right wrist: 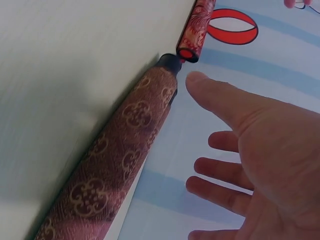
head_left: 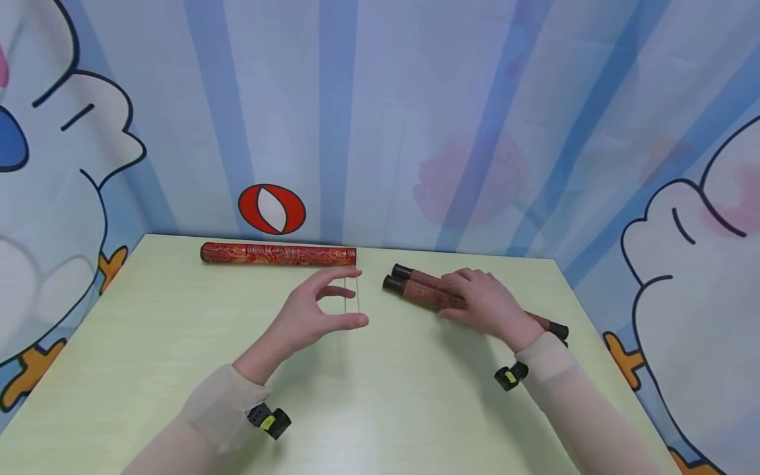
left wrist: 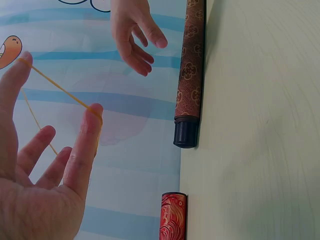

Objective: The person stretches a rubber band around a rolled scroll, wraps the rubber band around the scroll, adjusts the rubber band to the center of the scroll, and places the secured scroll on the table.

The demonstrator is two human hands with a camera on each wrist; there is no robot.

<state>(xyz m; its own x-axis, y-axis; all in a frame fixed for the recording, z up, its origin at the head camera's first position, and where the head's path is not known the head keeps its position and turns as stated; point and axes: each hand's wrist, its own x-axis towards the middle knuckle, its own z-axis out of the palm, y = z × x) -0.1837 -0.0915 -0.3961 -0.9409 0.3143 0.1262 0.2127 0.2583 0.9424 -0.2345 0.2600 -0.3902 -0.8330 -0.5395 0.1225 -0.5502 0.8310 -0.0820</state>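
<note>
Left hand (head_left: 305, 316): raised above the middle of the desk; thumb and index finger spread wide, a thin, yellow elastic loop (left wrist: 60, 86) stretched taut around them; the other fingers bend between its strands.

Right hand (head_left: 487, 303): over the brown pair, fingers loosely spread, thumb apart from them; grips nothing.

Brown cylinder, far (head_left: 432, 281), and brown cylinder, near (head_left: 424, 295): long, pale floral pattern, black end caps; lying side by side on the right of the desk, aslant, left ends farther off than right ends.

Red cylinder with gold swirl pattern (head_left: 279, 254): lying along the far edge, left of centre, well apart from the brown pair.

Desk (head_left: 386, 409): pale yellow-green surface.

Backdrop (head_left: 285, 99): blue-striped cloth with white cartoon figures, hanging behind the far edge.

Sleeves (head_left: 208, 409): pale beige, one per arm.
</note>
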